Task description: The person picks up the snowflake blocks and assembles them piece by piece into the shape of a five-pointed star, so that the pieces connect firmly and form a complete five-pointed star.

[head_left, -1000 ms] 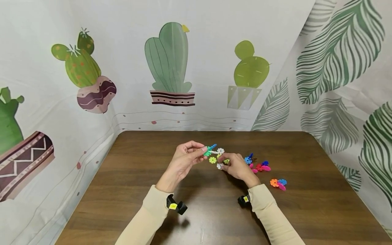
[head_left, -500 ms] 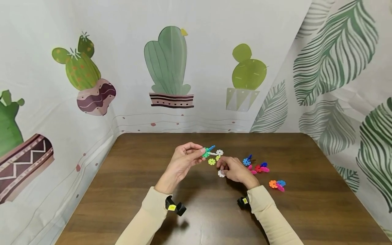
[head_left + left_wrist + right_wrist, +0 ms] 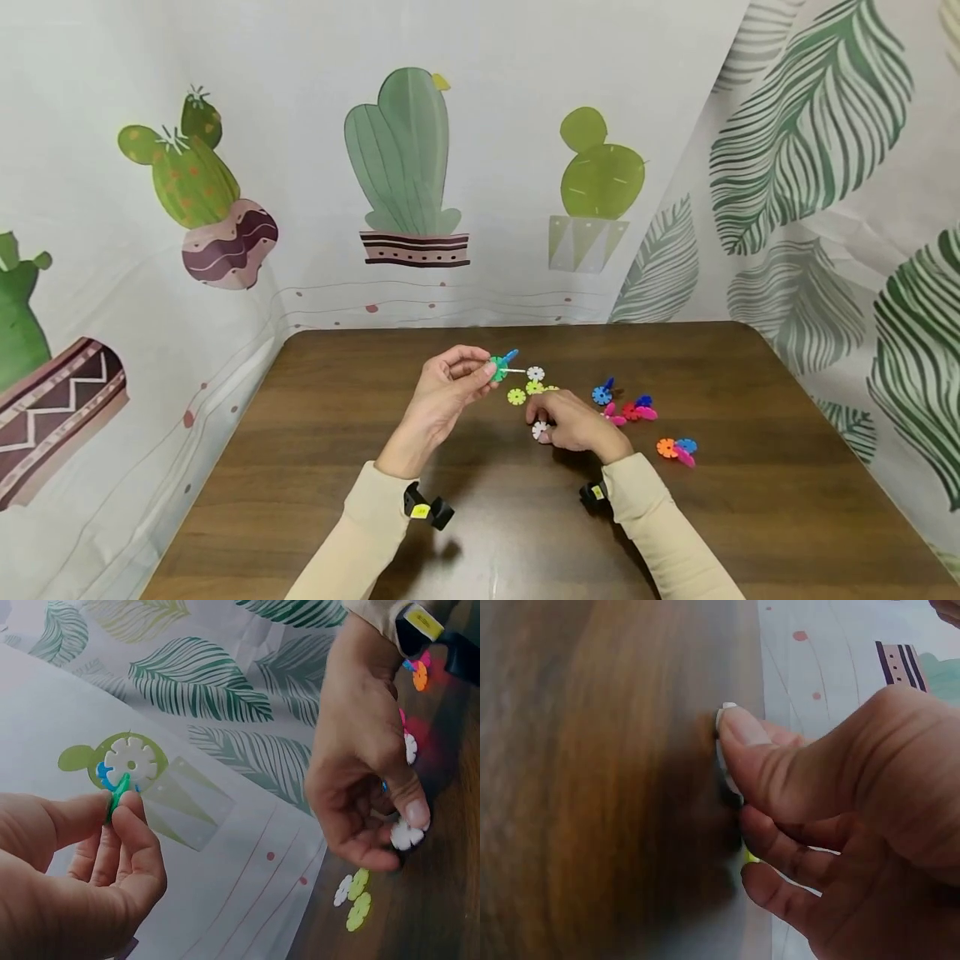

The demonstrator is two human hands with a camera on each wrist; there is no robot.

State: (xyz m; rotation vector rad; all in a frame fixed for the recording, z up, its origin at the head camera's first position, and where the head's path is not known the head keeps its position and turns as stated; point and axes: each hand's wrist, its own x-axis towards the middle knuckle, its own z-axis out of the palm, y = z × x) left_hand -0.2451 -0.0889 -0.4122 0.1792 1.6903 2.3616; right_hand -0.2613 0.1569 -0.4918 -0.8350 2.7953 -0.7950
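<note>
My left hand (image 3: 442,396) pinches a green notched snowflake disc (image 3: 498,369) between thumb and fingertips, above the table. A blue disc (image 3: 510,356) and a white disc (image 3: 131,762) are slotted onto it; the white one shows nearly edge-on in the head view. Low over the table, my right hand (image 3: 573,421) holds a separate white disc (image 3: 540,431) with its thumb on the face, as the left wrist view (image 3: 408,834) shows. Behind it lie yellow-green discs (image 3: 516,397) and another white disc (image 3: 535,373). Part of the held white disc is hidden by fingers.
Joined clusters lie to the right: a blue pair (image 3: 602,395), a red, pink and dark blue group (image 3: 632,412), and an orange, blue and pink group (image 3: 667,448). The brown wooden table (image 3: 337,517) ends at a cloth backdrop (image 3: 502,167) with printed cacti.
My right hand has drawn the loose white disc toward the table's near side, away from the yellow-green discs. The left hand keeps its pinch and its joined discs have turned slightly.
</note>
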